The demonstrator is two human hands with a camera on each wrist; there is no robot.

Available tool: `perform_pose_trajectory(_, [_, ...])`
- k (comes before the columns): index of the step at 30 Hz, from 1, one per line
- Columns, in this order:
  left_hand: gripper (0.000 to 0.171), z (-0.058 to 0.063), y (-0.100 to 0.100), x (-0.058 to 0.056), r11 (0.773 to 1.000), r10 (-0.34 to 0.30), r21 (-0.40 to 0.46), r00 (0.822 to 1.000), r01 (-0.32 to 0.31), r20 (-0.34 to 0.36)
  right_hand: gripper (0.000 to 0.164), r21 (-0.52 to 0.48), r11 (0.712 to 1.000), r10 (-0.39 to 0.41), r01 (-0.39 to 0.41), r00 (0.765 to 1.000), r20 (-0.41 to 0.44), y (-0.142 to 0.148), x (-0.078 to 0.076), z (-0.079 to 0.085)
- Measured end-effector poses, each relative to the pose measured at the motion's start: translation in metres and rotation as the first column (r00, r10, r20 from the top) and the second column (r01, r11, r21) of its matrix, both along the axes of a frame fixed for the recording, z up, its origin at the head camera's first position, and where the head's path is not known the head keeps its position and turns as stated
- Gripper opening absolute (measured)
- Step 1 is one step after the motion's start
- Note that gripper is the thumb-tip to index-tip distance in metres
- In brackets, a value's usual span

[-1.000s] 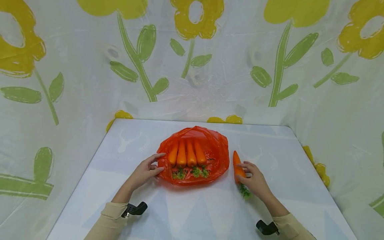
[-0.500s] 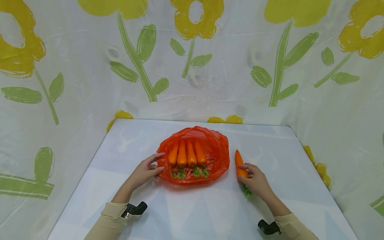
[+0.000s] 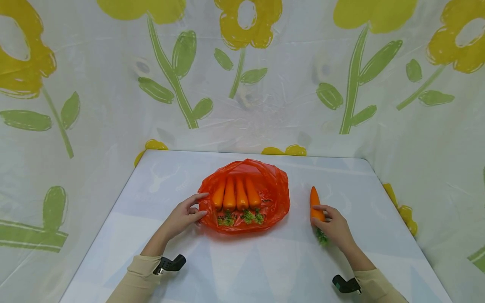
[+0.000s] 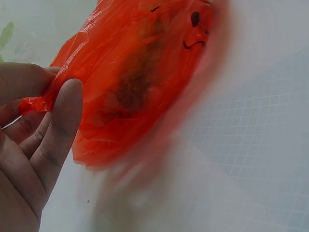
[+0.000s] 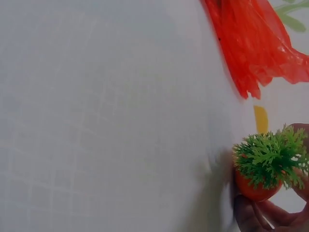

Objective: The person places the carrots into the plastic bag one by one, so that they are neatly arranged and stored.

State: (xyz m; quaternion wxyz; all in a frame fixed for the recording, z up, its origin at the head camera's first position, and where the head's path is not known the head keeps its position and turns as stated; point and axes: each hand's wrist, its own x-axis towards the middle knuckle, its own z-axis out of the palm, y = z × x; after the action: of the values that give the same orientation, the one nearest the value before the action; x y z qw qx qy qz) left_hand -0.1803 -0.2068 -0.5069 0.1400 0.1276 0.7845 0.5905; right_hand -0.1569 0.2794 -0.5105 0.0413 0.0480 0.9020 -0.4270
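Note:
My left hand (image 3: 186, 215) pinches the left edge of a red plastic bag (image 3: 279, 189) between thumb and fingers; the left wrist view shows the film of the bag (image 4: 140, 96) gathered there. Several orange carrots (image 3: 241, 194) with green tops (image 3: 248, 217) lie side by side in the open bag. To the right of the bag, my right hand (image 3: 334, 225) grips a single carrot (image 3: 315, 200), its tip pointing away and its leafy top toward me. In the right wrist view that carrot's green top (image 5: 265, 157) shows close up, with fingers around its thick end.
The pale table (image 3: 242, 269) has a printed pattern. A curtain (image 3: 288, 97) with yellow flowers hangs behind and at both sides. Black wrist cameras (image 3: 172, 264) sit on both forearms.
My right hand has moved to the right with the carrot, farther from the bag, and its fingers have closed around it. My left hand and the bag have stayed in place.

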Motion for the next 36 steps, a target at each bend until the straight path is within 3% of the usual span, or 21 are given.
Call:
perform_pose_trajectory(11, [0.06,0.002,0.0,0.0,1.0,0.001,-0.001,1.0,-0.001,-0.005,0.051,-0.005,1.0,-0.004,0.004,1.0,0.028,0.005,-0.001,-0.005])
perform_pose_trajectory(36, [0.059,0.001,0.0,0.002,1.0,-0.015,-0.012,1.0,0.015,-0.026,0.047,0.027,0.999,-0.046,0.048,0.997,-0.066,0.004,0.003,-0.012])
